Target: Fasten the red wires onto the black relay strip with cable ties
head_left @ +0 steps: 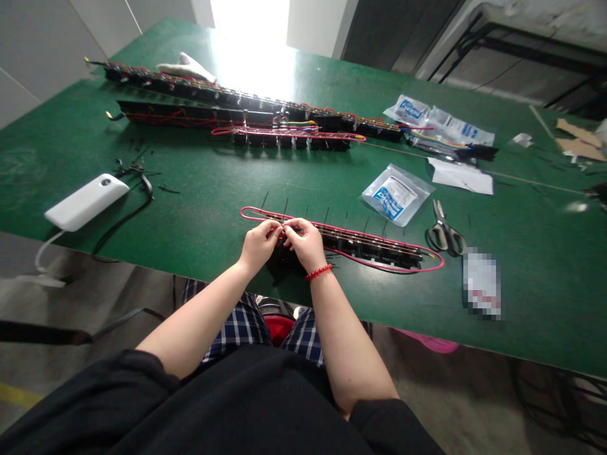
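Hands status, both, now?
Left hand: closed, pinching the wire bundle.
Right hand: closed, pinching the same wire bundle.

This is a wiring assembly workshop: a long green-topped bench (142,189) carries long black connector strips laced with red wire (237,107), steel scissors with black handles (444,230) and clear plastic parts bags (397,196), above a bare grey concrete floor (450,392).
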Motion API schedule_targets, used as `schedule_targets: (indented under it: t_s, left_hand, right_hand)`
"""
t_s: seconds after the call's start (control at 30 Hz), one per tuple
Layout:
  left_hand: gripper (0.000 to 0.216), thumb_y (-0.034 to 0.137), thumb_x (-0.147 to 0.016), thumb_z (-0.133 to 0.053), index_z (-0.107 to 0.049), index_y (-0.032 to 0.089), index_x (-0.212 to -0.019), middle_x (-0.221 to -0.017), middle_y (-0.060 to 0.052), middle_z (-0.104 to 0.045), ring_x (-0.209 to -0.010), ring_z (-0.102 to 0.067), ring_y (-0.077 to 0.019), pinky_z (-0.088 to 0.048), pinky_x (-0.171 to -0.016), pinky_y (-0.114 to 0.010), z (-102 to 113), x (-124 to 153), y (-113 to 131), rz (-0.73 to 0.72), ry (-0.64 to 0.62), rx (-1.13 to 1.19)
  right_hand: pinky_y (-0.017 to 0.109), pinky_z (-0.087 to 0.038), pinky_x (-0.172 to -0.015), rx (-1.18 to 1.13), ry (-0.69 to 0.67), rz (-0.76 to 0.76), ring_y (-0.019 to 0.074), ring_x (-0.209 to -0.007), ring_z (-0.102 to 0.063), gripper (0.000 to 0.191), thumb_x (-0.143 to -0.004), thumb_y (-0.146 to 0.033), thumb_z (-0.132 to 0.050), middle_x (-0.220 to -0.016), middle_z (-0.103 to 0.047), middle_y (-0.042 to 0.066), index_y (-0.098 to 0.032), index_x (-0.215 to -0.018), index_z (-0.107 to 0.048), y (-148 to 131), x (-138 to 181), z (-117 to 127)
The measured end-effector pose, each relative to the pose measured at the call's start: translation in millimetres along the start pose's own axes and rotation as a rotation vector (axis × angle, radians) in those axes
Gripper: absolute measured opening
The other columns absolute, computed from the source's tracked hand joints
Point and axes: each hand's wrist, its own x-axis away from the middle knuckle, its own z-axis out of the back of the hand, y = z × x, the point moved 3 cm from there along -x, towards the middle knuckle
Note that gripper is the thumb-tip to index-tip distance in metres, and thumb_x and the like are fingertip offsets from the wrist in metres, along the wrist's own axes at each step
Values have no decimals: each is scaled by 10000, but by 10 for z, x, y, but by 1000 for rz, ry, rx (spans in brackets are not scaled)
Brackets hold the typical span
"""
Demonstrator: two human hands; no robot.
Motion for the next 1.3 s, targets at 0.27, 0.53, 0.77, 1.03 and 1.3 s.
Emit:
schedule_targets:
  t_s: [0.27,0.53,0.77,1.03,1.3]
  left_hand:
    - [130,328,-880,-596,-657,216,-857,-769,6,-722,-661,-681,-139,-515,-651,-241,-20,10,7,50,-23,41]
    - [114,320,-858,-598,-641,219,-827,-749,20,-710,-649,-670,-132,-508,-654,-238,7,15,52,73,-29,47]
    - [179,395,-847,-630,-629,222,-801,-729,23,-694,-645,-677,-138,-514,-641,-239,0,32,62,81,-13,52]
    - [118,328,-855,-588,-609,222,-807,-732,13,-707,-634,-676,-136,-524,-642,-244,-14,38,7,92,15,50]
    - [65,273,-836,-563,-578,226,-793,-726,27,-701,-614,-667,-123,-513,-634,-234,-23,38,7,103,2,80]
  right_hand:
    - [152,-420,-407,-211,67,-55,80,-616,-624,199,-782,-322,-634,-913,-684,6,-213,-948,-638,-91,95,-22]
    - [213,-464,-537,-86,155,39,88,-620,-571,157,-812,-306,-593,-827,-643,-13,-215,-929,-644,-233,245,121]
    - [287,-507,-671,247,203,179,141,-687,-607,171,-849,-295,-551,-830,-686,16,-211,-934,-673,-224,458,441]
    - [331,-536,-711,513,254,278,183,-755,-646,181,-873,-268,-532,-907,-724,52,-211,-937,-691,3,748,895]
    - [400,-474,-931,917,331,611,224,-950,-637,151,-904,-260,-554,-949,-735,69,-208,-936,-691,-72,611,869]
